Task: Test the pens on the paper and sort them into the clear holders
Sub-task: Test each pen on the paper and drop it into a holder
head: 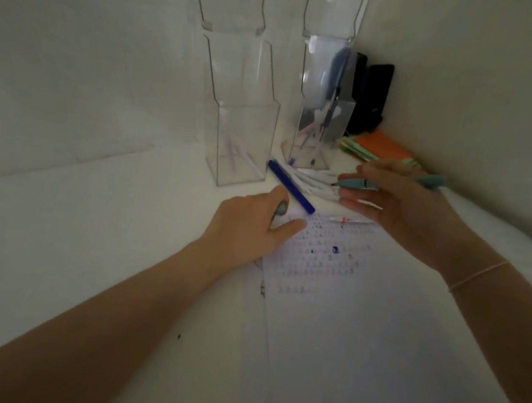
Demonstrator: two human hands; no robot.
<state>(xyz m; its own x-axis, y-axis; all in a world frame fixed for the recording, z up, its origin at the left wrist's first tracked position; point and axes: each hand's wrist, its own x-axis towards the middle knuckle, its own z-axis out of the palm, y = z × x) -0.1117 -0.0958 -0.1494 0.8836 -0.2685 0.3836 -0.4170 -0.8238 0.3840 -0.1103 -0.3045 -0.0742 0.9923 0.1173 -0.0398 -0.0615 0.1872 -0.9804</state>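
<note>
Resting on the top corner of the paper, your left hand has its fingers curled round a small teal cap, thumb stretched out flat over the sheet. Your right hand, at about two o'clock from it, holds a teal pen between thumb and fingers, its uncapped tip pointing toward nine o'clock; the remaining fingers lie straight and close together below it. A thin bracelet circles that wrist.

Just beyond your left hand, at twelve o'clock, a dark blue pen lies slantwise on the white table, one end touching the paper's edge. A loose bunch of white pens sits between that blue pen and your right fingers, right under the teal tip. Another slim pen with a red mark lies across the top of the sheet, partly under your right hand.

At eleven o'clock stands the left clear holder, with a few pale pens faintly seen inside. At one o'clock the right clear holder carries several darker pens. Behind it, in the corner, a black object leans on the wall, and a stack of orange and green notes lies beside it, just past your right fingertips.

The paper carries rows of small scribbles and one heavy blue blot.
</note>
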